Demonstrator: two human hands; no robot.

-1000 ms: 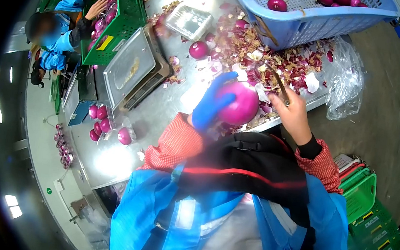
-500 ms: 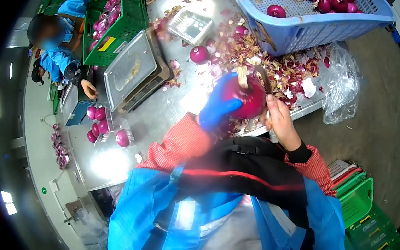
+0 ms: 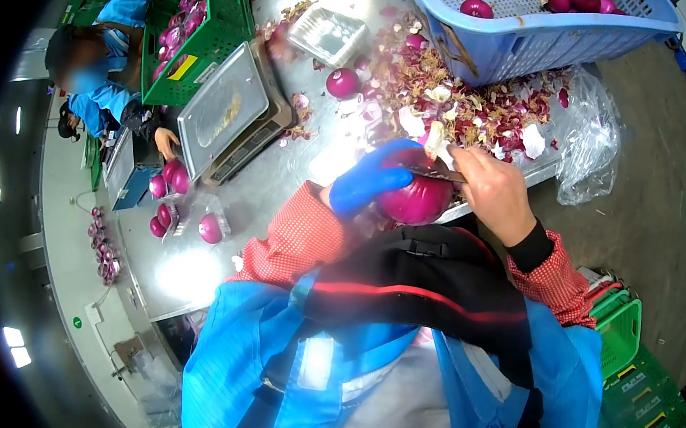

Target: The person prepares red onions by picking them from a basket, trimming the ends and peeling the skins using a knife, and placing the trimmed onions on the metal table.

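My left hand (image 3: 369,180), in a blue glove, is wrapped round a large red onion (image 3: 417,201) above the table's near edge. In my right hand (image 3: 494,191) is a knife (image 3: 438,174), its dark blade lying across the top of the onion at the pale stem (image 3: 435,140). Just beyond my hands, a heap of onion skins (image 3: 485,112) covers the metal table (image 3: 280,183). A smaller red onion (image 3: 341,83) rests beside the skins, near a clear plastic tray (image 3: 327,35).
A blue basket (image 3: 532,46) of onions stands at the back right, with clear plastic film (image 3: 594,139) at the table's right edge. To the left are a scale (image 3: 240,122), packed onions (image 3: 209,228) and a green crate (image 3: 228,30). A co-worker (image 3: 97,66) stands beyond the crate.
The onion has turned in my left hand, and the knife has swung from its side to across its top. The co-worker's one hand has moved near the packed onions.
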